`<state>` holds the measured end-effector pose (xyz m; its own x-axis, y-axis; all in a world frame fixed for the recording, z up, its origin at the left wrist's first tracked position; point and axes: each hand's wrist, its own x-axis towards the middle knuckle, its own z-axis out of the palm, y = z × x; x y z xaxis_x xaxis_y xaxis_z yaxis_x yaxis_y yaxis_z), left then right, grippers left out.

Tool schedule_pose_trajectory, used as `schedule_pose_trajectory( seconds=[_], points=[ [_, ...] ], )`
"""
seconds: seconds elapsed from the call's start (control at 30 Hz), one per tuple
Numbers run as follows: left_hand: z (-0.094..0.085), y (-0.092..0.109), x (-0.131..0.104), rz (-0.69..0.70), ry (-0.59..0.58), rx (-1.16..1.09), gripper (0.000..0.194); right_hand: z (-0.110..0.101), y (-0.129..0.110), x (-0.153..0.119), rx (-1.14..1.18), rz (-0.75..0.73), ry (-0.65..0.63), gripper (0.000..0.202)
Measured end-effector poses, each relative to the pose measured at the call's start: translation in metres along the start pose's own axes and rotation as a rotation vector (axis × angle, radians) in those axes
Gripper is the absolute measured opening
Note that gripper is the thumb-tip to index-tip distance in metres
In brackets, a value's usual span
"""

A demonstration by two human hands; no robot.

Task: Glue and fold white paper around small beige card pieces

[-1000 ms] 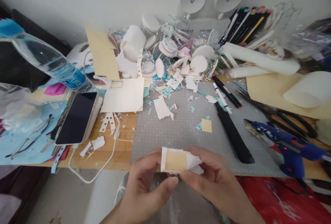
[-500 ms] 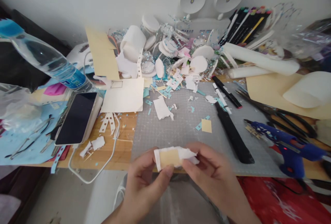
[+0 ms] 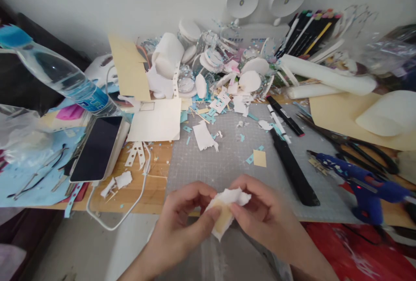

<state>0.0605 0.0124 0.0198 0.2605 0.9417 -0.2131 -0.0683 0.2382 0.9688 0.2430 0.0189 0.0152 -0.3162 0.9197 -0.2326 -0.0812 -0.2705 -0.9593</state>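
Observation:
Between my two hands, over the table's front edge, is a torn piece of white paper (image 3: 238, 196) with a pale yellow paper rectangle (image 3: 223, 219) lying on it. My left hand (image 3: 188, 216) pinches its left side, the thumb pressing on the yellow rectangle. At the upper right, my right hand (image 3: 263, 211) grips the white paper between thumb and fingers. The fingertips behind the paper are hidden. On the grey cutting mat (image 3: 208, 166) ahead lie another small yellow square (image 3: 259, 158) and a torn white paper scrap (image 3: 204, 136).
A blue glue gun (image 3: 357, 177), black-handled scissors (image 3: 354, 146) and a black stick-like object (image 3: 294, 168) lie to the right. Leftward are a phone (image 3: 97, 149), a white cable (image 3: 143, 194) and a water bottle (image 3: 65, 73). White discs and paper scraps (image 3: 224, 69) crowd the back.
The white paper with the yellow rectangle has been turned, its left end now pointing down toward me. My left hand has shifted its grip, and my right hand still holds the right end.

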Motion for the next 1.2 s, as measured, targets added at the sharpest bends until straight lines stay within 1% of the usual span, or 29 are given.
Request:
schedule_pose_trajectory(
  seconds=[0.07, 0.13, 0.2, 0.3, 0.47, 0.63, 0.73, 0.93, 1.07, 1.2],
  points=[
    [0.003, -0.002, 0.001, -0.057, 0.033, -0.099, 0.014, -0.001, 0.002, 0.000, 0.066, 0.015, 0.012, 0.012],
    [0.006, -0.007, 0.001, -0.086, 0.071, -0.209, 0.014, -0.002, 0.005, 0.000, 0.159, 0.042, 0.029, 0.017],
    [0.008, -0.012, 0.000, -0.112, 0.095, -0.293, 0.015, -0.003, 0.007, 0.001, 0.242, 0.082, 0.003, 0.020],
    [0.010, -0.017, -0.002, -0.149, 0.092, -0.347, 0.017, -0.002, 0.009, 0.002, 0.287, 0.100, -0.027, 0.016],
    [0.011, -0.014, -0.004, -0.138, 0.103, -0.309, 0.018, 0.002, 0.010, 0.003, 0.260, 0.027, 0.020, 0.013],
    [0.008, -0.012, -0.003, -0.065, 0.159, -0.161, 0.015, 0.000, 0.009, 0.003, 0.241, 0.063, 0.035, 0.022],
    [0.007, -0.014, -0.002, -0.051, 0.183, -0.158, 0.014, -0.001, 0.009, 0.004, 0.231, 0.073, 0.046, 0.022],
    [0.008, -0.015, -0.001, -0.044, 0.193, -0.196, 0.006, -0.001, 0.016, 0.003, 0.291, 0.120, -0.021, 0.016],
    [0.007, -0.012, -0.001, -0.050, 0.181, -0.167, 0.008, 0.000, 0.020, 0.002, 0.340, 0.155, -0.035, 0.021],
    [0.006, -0.013, -0.003, -0.071, 0.182, -0.159, 0.012, 0.003, 0.017, 0.003, 0.410, 0.221, -0.053, 0.031]
  ],
)
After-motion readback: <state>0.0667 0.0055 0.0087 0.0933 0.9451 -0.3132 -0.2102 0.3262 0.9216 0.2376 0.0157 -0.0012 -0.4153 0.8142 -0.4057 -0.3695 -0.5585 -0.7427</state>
